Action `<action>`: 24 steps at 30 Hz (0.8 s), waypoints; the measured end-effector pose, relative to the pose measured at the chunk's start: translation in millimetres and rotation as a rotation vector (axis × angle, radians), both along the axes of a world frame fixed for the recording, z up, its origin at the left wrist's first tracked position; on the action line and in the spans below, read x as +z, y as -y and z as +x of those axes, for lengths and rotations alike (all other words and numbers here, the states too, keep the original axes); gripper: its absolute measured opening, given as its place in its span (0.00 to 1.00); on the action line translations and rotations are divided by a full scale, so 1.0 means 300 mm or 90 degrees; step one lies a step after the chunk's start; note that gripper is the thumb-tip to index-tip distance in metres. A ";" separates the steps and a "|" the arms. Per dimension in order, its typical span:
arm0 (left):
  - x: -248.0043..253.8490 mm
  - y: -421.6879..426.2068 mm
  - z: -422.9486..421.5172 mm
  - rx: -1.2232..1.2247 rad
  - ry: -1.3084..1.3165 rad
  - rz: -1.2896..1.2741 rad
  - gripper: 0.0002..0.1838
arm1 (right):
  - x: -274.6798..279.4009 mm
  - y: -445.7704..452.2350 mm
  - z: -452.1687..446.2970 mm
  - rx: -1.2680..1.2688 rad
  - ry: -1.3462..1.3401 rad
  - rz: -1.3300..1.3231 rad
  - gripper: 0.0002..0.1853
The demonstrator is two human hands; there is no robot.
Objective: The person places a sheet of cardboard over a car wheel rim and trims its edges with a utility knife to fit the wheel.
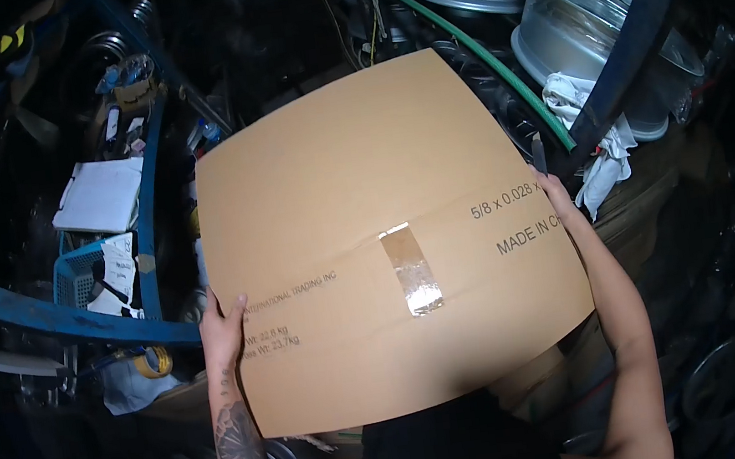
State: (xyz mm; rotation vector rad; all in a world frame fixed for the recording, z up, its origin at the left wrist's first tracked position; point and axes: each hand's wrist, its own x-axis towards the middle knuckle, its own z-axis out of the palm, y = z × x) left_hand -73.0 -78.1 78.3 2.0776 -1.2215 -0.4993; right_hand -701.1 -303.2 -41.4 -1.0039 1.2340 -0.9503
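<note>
Holding a broad printed cardboard panel out in front of the black-clothed torso, with no support seen beneath. Cannot tell whether flat sheet or face of a box. Gripping its left edge, below the middle, with the left hand, thumb on the printed face and fingers curled out of sight behind. Bracing the opposite edge with the right hand, mostly closed, fingers partly hidden; apparently also grasping a slim grey tool, perhaps a cutter, pointing up beside that edge. Judging from this, supporting and steering the panel as the step in hand, with a tape strip lying across its central seam. Seems to call next for an even pull on both side edges, enough room between the blue rack and the green bar, and care with the possibly sharp tool.
</note>
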 end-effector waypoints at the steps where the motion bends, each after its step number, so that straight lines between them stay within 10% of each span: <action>1: 0.004 0.012 0.011 0.007 -0.005 0.015 0.36 | -0.015 -0.013 0.003 0.004 0.064 -0.015 0.27; 13: 0.037 0.257 0.136 0.036 -0.052 0.133 0.40 | 0.368 -0.164 0.144 0.075 -0.628 -0.451 0.24; 19: 0.040 0.354 0.028 0.112 0.245 0.198 0.42 | 0.383 -0.146 0.185 0.044 -0.631 -0.376 0.27; 24: -0.033 0.335 0.003 0.173 0.340 0.139 0.45 | 0.276 -0.147 0.165 -0.010 -0.256 -0.187 0.28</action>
